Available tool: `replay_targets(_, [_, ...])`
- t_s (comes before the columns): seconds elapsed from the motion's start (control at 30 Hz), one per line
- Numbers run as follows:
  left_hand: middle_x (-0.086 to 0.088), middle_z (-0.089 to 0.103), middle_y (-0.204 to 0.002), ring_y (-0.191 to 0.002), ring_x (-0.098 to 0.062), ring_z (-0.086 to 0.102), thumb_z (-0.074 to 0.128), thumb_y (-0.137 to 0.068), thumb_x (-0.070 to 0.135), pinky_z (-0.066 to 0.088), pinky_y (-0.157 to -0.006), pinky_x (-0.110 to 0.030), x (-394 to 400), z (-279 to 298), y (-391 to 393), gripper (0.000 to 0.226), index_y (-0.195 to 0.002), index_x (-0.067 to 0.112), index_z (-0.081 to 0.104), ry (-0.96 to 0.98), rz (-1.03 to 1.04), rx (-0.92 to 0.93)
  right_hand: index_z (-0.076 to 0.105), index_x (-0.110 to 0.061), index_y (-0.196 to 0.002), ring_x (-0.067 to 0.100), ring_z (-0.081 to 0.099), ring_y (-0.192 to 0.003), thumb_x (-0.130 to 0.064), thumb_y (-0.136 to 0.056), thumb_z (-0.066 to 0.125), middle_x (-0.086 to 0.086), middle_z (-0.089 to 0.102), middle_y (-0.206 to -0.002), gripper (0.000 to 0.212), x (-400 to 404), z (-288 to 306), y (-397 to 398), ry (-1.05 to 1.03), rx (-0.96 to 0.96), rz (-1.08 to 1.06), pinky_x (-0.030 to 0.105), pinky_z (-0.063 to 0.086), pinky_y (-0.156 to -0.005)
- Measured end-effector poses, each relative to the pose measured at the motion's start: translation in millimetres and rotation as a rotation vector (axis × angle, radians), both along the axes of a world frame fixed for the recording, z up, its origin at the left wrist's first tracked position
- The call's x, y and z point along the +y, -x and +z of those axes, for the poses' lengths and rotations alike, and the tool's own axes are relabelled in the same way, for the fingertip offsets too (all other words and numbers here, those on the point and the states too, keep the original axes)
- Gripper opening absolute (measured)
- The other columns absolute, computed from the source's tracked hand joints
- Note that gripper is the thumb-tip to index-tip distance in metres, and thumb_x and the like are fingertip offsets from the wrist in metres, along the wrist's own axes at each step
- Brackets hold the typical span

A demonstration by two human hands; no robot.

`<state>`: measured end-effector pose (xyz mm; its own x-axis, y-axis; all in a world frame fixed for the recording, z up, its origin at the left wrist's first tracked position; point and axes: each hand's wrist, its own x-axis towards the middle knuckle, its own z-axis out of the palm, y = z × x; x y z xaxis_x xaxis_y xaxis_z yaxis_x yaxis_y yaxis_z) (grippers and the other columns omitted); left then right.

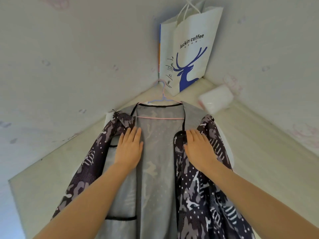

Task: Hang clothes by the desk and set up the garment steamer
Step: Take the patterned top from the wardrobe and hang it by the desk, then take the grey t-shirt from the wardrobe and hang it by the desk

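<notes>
Two flat hands press the hanging jacket [155, 169]: left hand [129, 147] at nine o'clock, right hand [198, 147] at three, fingers straight, gripping nothing.

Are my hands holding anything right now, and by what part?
Nothing is gripped. Both the left hand and right hand lie flat on the jacket, on its open front edges.

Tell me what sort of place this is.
Probably a home bedroom corner: patterned wallpaper, a coffee-shop paper bag hung up high, and a camouflage jacket on a plastic hanger.
</notes>
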<state>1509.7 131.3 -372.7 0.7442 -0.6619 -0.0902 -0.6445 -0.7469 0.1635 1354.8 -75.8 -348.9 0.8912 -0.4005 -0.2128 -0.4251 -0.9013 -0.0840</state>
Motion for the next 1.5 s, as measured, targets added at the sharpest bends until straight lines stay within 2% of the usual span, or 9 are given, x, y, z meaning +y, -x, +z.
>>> replay_targets(0.17, [-0.011, 0.05, -0.142, -0.133, -0.031, 0.044, 0.036, -0.093, 0.034, 0.034, -0.108, -0.049, 37, 6, 60, 0.055, -0.141, 0.008, 0.044, 0.028, -0.053, 0.01, 0.006, -0.004, -0.151, 0.03, 0.006, -0.147, -0.034, -0.102, 0.029, 0.016, 0.007, -0.159, 0.061, 61, 4, 54, -0.019, 0.062, -0.015, 0.045, 0.01, -0.119])
replay_targets(0.43, [-0.008, 0.057, -0.135, -0.128, -0.03, 0.05, 0.029, -0.092, 0.033, 0.045, -0.101, -0.049, 105, 23, 161, 0.055, -0.135, 0.008, 0.052, 0.036, -0.234, 0.015, 0.002, -0.007, -0.152, 0.026, 0.002, -0.147, -0.037, -0.103, 0.022, 0.009, 0.006, -0.16, 0.061, 161, 27, 148, -0.038, 0.089, -0.15, 0.044, 0.009, -0.12])
replay_targets(0.5, [-0.01, 0.059, -0.132, -0.126, -0.03, 0.052, 0.029, -0.092, 0.033, 0.046, -0.1, -0.048, 120, 28, 181, 0.055, -0.134, 0.007, 0.053, 0.037, -0.313, 0.01, 0.013, -0.005, -0.151, 0.03, 0.014, -0.146, -0.037, -0.101, 0.031, 0.013, 0.02, -0.157, 0.061, 184, 29, 171, -0.024, 0.055, -0.202, 0.047, 0.017, -0.118])
replay_targets(0.6, [-0.009, 0.063, -0.127, -0.12, -0.028, 0.058, 0.032, -0.092, 0.033, 0.048, -0.098, -0.047, 140, 38, 211, 0.053, -0.129, 0.008, 0.059, 0.03, -0.453, -0.023, 0.05, -0.001, -0.134, 0.034, 0.05, -0.127, -0.035, -0.088, 0.061, 0.016, 0.057, -0.132, 0.058, 215, 33, 207, 0.027, -0.012, -0.289, 0.049, 0.045, -0.101])
replay_targets(0.67, [-0.009, 0.064, -0.125, -0.116, -0.028, 0.06, 0.033, -0.091, 0.032, 0.049, -0.097, -0.047, 148, 46, 231, 0.051, -0.126, 0.007, 0.061, 0.059, -0.528, -0.041, 0.058, -0.002, -0.126, 0.033, 0.058, -0.118, -0.033, -0.081, 0.07, 0.014, 0.064, -0.122, 0.057, 234, 36, 230, 0.057, -0.057, -0.349, 0.048, 0.05, -0.094])
replay_targets(0.97, [-0.006, 0.069, -0.108, -0.106, -0.026, 0.064, 0.072, -0.08, 0.017, 0.052, -0.091, -0.038, 152, 79, 324, 0.037, -0.116, 0.007, 0.065, 0.344, -0.739, -0.014, 0.057, -0.005, -0.126, 0.032, 0.06, -0.112, -0.034, -0.083, 0.069, 0.01, 0.065, -0.118, 0.054, 302, 71, 336, 0.121, -0.219, -0.627, 0.047, 0.05, -0.094])
replay_targets(1.2, [-0.003, 0.068, -0.101, -0.1, -0.022, 0.062, 0.041, -0.09, 0.024, 0.052, -0.088, -0.036, 150, 89, 408, 0.039, -0.115, 0.007, 0.065, 0.421, -0.985, 0.048, 0.052, -0.009, -0.128, 0.028, 0.059, -0.112, -0.035, -0.088, 0.061, 0.007, 0.064, -0.117, 0.049, 347, 71, 426, 0.091, -0.255, -0.889, 0.046, 0.048, -0.098])
replay_targets(1.33, [-0.003, 0.068, -0.102, -0.102, -0.022, 0.061, 0.043, -0.091, 0.023, 0.052, -0.088, -0.036, 152, 88, 460, 0.036, -0.117, 0.007, 0.063, 0.407, -1.118, 0.081, 0.043, -0.008, -0.139, 0.028, 0.046, -0.129, -0.037, -0.096, 0.047, 0.009, 0.053, -0.135, 0.051, 380, 76, 481, 0.068, -0.243, -1.039, 0.045, 0.036, -0.11])
replay_targets(1.5, [-0.004, 0.067, -0.1, -0.099, -0.022, 0.061, 0.067, -0.085, 0.015, 0.054, -0.082, -0.034, 172, 88, 546, 0.037, -0.121, 0.006, 0.062, 0.369, -1.33, 0.132, 0.036, -0.011, -0.144, 0.027, 0.036, -0.137, -0.041, -0.099, 0.038, 0.008, 0.043, -0.146, 0.053, 437, 76, 563, 0.094, -0.214, -1.222, 0.042, 0.025, -0.115])
